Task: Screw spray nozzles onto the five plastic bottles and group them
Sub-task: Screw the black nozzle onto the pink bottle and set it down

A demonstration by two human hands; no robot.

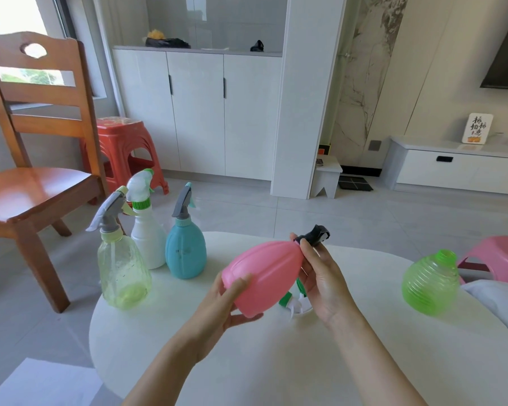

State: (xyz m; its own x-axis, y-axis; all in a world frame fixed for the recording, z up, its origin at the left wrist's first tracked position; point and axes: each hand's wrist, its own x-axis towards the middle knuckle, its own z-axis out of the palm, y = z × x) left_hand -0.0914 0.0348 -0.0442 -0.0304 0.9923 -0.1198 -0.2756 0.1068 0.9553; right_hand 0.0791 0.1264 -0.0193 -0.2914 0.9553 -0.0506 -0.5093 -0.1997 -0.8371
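"Five plastic bottles on the round white table [276, 361], by your count?"

"Five. Three stand upright, close together at the left: a translucent pale-yellow bottle [121, 268] under a grey trigger nozzle [107, 212], an opaque white bottle [147, 238] under a white trigger nozzle [140, 181], and a teal-blue oval bottle [185, 250] under a second grey nozzle [182, 202]."

"The fourth?"

"A pink oval bottle [264, 276], held above the table and tipped so that its neck points up and to the right. The left hand [223, 306] grips its base, fingers and thumb curled round it. The right hand [320, 285] pinches the collar of one black spray nozzle [314, 235] at the neck. Whether the nozzle is threaded tight, I cannot tell."

"The fifth?"

"One translucent green ribbed bottle [430, 284], alone at the table's right edge, well apart from the three, its threaded neck uncapped."

"Any loose nozzles?"

"One: a green-and-white nozzle [294, 300] lying on the table, partly hidden behind the pink bottle and the right hand. That makes five nozzles."
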